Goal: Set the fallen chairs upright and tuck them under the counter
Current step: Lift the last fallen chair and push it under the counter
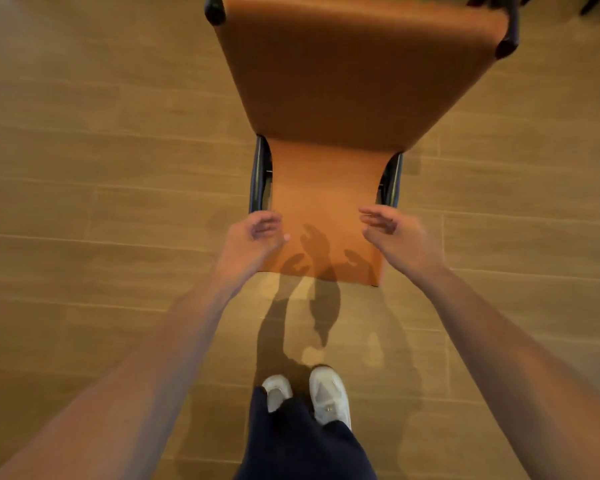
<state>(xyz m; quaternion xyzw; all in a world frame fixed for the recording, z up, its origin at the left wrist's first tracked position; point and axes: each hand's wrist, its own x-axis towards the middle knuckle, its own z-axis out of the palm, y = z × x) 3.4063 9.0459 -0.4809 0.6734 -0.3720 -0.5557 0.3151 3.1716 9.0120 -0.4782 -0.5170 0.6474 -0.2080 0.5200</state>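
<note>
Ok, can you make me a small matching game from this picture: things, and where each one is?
Things: 1 orange padded chair back; 2 black metal chair frame; 3 white sneakers.
Places: a partly covered by dark trousers; b between the left hand and right hand; c running along the padding's outer edges.
Pairs: 1-b, 2-c, 3-a.

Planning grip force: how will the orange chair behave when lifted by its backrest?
The orange chair looks one-piece on a black frame, so probably stiff, not light. Its smooth backrest may slip in a grip. The wide seat would likely swing.
</note>
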